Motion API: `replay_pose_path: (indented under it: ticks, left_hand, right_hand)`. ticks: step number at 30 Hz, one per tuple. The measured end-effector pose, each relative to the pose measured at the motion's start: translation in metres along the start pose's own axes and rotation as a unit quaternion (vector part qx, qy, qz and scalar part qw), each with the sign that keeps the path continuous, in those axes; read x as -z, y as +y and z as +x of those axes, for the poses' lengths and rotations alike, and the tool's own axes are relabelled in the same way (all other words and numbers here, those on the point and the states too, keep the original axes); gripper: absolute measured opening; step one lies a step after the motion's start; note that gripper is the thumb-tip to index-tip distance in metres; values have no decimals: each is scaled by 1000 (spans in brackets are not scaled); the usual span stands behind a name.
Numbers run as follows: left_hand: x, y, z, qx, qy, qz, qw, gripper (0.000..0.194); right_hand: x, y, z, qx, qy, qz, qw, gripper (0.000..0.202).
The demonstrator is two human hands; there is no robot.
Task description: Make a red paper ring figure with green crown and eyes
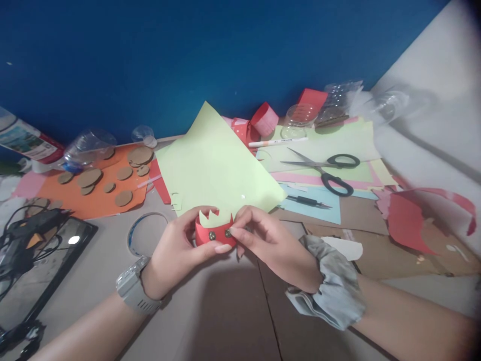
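Between my hands is a small red paper crown [205,236], a ring of paper with a jagged, pointed upper edge. Two dark, shiny round beads sit on its front: a left bead [212,235] and a right bead [227,233]. My left hand [188,238] wraps round the crown from the left, its thumb along the lower front. At the right bead, the thumb and index finger of my right hand [259,233] are pinched together. Just behind the crown lies a large pale green paper sheet [218,160].
Black-handled scissors [323,165], a craft knife [306,201] and a white marker [278,142] lie on papers at right. Cardboard discs [89,177] rest on orange paper [108,203] at left. A tape roll [132,235] and a phone [60,265] are nearer. A blue wall [225,60] stands behind.
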State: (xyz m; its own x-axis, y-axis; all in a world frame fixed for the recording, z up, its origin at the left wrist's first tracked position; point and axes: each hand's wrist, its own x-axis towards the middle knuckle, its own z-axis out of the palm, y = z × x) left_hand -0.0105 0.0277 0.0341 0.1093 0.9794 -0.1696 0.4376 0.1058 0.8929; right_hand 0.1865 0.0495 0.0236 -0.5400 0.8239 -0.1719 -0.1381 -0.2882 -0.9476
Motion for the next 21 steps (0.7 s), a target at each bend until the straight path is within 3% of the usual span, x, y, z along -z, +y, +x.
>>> replay_pose_path:
  ticks: [21]
  left_hand:
    - [-2,1,-5,-2,14,63,998,56]
  right_hand:
    - [-5,5,-7,25,12,-44,999,17]
